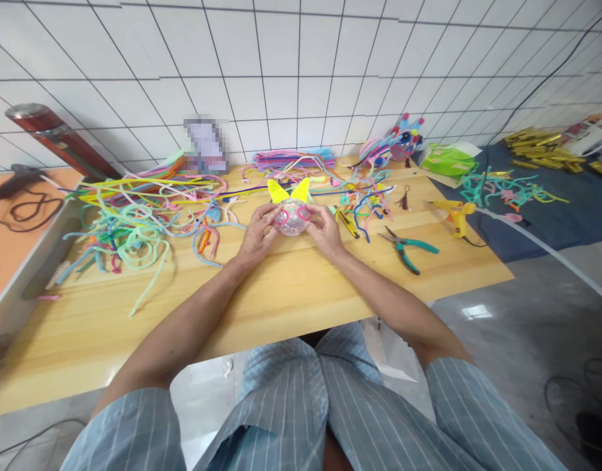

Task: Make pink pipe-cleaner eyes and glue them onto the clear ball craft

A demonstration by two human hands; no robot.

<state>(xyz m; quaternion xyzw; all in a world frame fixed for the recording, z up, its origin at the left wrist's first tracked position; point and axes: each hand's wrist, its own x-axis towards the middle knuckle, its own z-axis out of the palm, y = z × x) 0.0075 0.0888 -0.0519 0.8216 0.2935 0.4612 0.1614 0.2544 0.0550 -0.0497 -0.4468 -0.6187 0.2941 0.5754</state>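
Note:
Between my two hands is a clear, speckled ball (293,224) with two pink rings on its front. A pair of yellow pointed ears (279,191) stands on top of it. My left hand (259,230) grips the ball's left side, its fingers near one ring. On the opposite side my right hand (325,229) holds it with thumb and fingers by the other ring. The ball is just above or on the wooden table (281,288); I cannot tell which.
Tangled pipe cleaners (134,235) cover the table's left side, and a bundle (293,159) lies at the back. Rightward are a yellow cutter (348,224), green-handled pliers (409,248) and a yellow glue gun (456,214). A dark red cylinder (60,140) leans at the far left.

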